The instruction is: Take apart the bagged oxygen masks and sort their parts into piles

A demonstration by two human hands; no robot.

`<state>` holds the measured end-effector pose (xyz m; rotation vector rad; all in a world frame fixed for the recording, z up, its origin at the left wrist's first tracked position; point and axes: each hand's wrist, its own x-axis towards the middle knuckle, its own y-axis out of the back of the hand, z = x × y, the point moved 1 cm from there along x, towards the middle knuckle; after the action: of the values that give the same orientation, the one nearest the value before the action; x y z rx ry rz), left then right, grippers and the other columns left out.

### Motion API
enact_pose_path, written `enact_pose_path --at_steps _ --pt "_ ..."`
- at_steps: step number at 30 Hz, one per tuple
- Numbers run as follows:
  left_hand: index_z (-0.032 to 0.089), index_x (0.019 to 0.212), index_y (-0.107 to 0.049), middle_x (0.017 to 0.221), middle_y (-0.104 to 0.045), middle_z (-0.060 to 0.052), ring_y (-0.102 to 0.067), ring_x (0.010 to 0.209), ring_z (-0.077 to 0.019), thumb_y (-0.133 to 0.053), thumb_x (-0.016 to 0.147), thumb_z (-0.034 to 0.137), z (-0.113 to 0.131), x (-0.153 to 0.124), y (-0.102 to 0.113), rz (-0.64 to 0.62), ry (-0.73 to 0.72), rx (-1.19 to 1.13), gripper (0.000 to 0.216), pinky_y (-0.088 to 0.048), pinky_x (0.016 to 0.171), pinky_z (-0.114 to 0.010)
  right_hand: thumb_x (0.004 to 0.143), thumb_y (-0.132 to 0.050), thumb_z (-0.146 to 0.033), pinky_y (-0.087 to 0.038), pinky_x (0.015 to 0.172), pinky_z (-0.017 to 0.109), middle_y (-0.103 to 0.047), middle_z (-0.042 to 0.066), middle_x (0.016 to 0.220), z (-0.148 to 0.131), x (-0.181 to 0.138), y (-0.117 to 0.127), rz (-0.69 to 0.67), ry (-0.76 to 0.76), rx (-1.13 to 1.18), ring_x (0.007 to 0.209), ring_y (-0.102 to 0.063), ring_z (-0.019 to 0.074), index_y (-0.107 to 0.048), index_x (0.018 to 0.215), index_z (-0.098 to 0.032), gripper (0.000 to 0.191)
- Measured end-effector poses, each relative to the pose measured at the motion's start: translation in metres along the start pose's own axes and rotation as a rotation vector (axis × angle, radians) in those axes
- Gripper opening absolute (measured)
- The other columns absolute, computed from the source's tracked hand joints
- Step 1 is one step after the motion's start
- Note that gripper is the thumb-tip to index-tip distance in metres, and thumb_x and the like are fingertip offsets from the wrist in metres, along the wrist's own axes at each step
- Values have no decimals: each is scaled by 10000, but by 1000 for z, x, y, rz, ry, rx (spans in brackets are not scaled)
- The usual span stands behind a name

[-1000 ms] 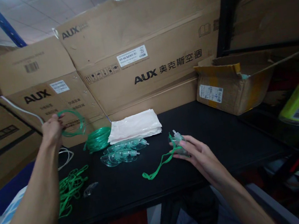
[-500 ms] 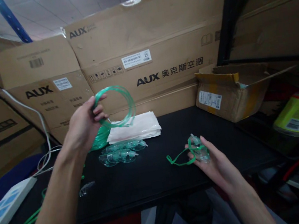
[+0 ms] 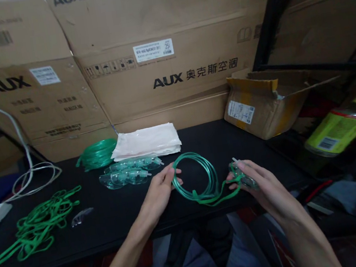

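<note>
My left hand [image 3: 161, 190] grips the left side of a coil of clear green tubing [image 3: 211, 171], held over the front of the black table. To its right, my right hand [image 3: 260, 181] is closed around a clear oxygen mask [image 3: 245, 180]. A green elastic strap [image 3: 223, 198] hangs from the mask and reaches left, across the lower edge of the coil. Behind my left hand several clear green masks [image 3: 130, 175] lie in two rows. Further back rests a bundle of green tubing [image 3: 98, 153], beside a stack of white pouches [image 3: 146, 142].
A tangle of green straps [image 3: 44, 222] and a small clear plastic piece [image 3: 81, 216] lie on the left of the black table [image 3: 117, 223]. An opened cardboard box [image 3: 258, 110] and a yellow-labelled bottle [image 3: 338, 129] stand right. Large cartons [image 3: 124, 88] wall the back.
My left hand has brought the tubing coil down and right, close to the mask. My right hand keeps the mask, shifted slightly right. The view has tipped downward, revealing the strap tangle.
</note>
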<state>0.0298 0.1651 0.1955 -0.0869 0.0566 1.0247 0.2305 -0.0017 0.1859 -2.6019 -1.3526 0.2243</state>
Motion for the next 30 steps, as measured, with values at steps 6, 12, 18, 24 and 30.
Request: enact_pose_path --at_steps 6,12,18,24,30 --pt "219 1334 -665 1391 -648 -100 -582 1316 -276 -564 1000 306 -3 -26 17 12 -583 854 360 -433 1165 -471 871 -723 -620 -570 818 333 -728 41 877 1 -5 -11 -41 -6 -198 858 -700 220 -684 992 -210 429" --pt "267 1208 -717 1262 -716 -45 -662 1182 -228 -635 994 245 -12 -37 1 -311 -704 1025 230 -459 1139 -473 842 -753 -614 -582 867 376 -705 43 894 -2 -11 -31 -114 -31 -198 925 -688 246 -687 964 -207 430" --pt "233 1088 -714 1061 -760 -33 -695 1004 -218 -659 986 262 -12 -33 9 -247 -662 953 120 -514 979 -407 924 -705 -537 -546 790 296 -730 39 873 -11 -26 -44 -398 -47 -220 832 -676 190 -744 1012 -210 341" --pt "241 1101 -744 1070 -781 -16 -691 983 -214 -672 980 273 -7 -30 16 -267 -669 947 144 -488 926 -378 856 -799 -495 -610 800 332 -782 77 954 -47 -23 -33 -349 -6 -122 893 -752 245 -764 1122 -253 362" --pt "232 1086 -750 1077 -785 -20 -690 1004 -215 -673 979 285 -10 -27 18 -235 -682 933 142 -480 939 -371 717 -874 -585 -654 604 388 -781 114 841 -92 -5 -26 -172 162 -169 686 -765 287 -810 994 -234 452"
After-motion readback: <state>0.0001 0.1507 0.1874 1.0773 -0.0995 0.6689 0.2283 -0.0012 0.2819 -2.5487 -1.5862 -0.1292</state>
